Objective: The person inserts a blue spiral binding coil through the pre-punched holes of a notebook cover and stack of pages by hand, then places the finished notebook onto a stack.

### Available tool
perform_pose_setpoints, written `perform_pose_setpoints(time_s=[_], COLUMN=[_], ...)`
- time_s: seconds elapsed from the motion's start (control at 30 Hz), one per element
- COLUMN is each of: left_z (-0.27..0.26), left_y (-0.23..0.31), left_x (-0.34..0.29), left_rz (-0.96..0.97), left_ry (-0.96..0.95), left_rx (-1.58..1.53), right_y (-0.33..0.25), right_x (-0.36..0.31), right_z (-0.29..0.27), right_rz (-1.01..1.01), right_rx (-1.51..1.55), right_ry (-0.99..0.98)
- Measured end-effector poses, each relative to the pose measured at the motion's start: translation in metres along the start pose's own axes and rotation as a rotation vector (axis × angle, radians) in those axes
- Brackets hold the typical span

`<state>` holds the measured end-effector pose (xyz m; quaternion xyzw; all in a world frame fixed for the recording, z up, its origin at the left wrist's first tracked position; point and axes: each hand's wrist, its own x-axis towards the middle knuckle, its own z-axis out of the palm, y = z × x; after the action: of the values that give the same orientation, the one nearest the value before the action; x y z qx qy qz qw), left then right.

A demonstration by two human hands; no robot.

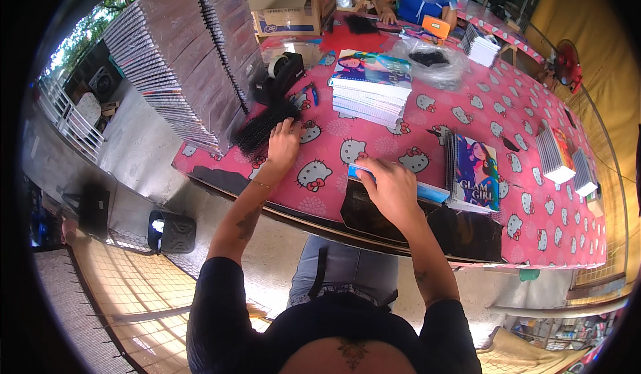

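My left hand is at the near edge of a pile of black spiral binding coils, its fingers bent and closed on the coil ends; how many they pinch is hidden. Close to the table's front edge, my right hand grips a thin notebook with a blue cover edge, thumb on the near side and fingers over the top. Right of that hand stand several bound notebooks with a colourful illustrated cover. Farther back lies a tall stack of loose notebook sheets and covers.
Bound notebooks form a high stack at the left edge. Behind the coils sits a black tape dispenser, with blue-handled pliers beside it. A cardboard box and a plastic bag lie farther back. A co-worker sits across the pink table.
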<state>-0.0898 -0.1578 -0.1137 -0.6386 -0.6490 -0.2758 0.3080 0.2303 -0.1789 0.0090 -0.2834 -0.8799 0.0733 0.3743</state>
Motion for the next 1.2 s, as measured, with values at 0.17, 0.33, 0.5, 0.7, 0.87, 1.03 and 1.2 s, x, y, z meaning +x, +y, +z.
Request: perform_pose_setpoints(time_s=[0.17,0.33,0.5,0.7,0.87,1.03,1.2], left_z=[-0.037,-0.154,-0.154,-0.156,-0.146,-0.143,-0.149], left_y=[0.027,0.116,0.13,0.135,0.123,0.118,0.134], left_x=[0.024,0.018,0.009,0.016,0.018,0.021,0.018], left_rz=[-0.149,-0.254,-0.191,-0.271,-0.308,-0.368,-0.291], left_ry=[-0.065,-0.274,-0.093,-0.151,-0.255,-0.391,-0.188], left_rx=[-0.403,-0.79,-0.769,-0.737,-0.659,-0.816,-0.855], right_y=[0.002,0.002,-0.002,-0.001,-0.002,0.0,-0.004], right_x=[0.0,0.004,0.004,0.001,0.0,-0.002,-0.004], right_z=[0.001,-0.001,-0.001,-0.002,0.0,0.001,0.001], right_rz=[0.009,-0.005,0.008,0.063,0.026,0.014,0.045], right_rx=[-0.011,-0.042,-0.031,-0.029,-0.026,-0.047,-0.014], right_ry=[-0.021,-0.018,-0.02,-0.094,-0.04,-0.02,-0.029])
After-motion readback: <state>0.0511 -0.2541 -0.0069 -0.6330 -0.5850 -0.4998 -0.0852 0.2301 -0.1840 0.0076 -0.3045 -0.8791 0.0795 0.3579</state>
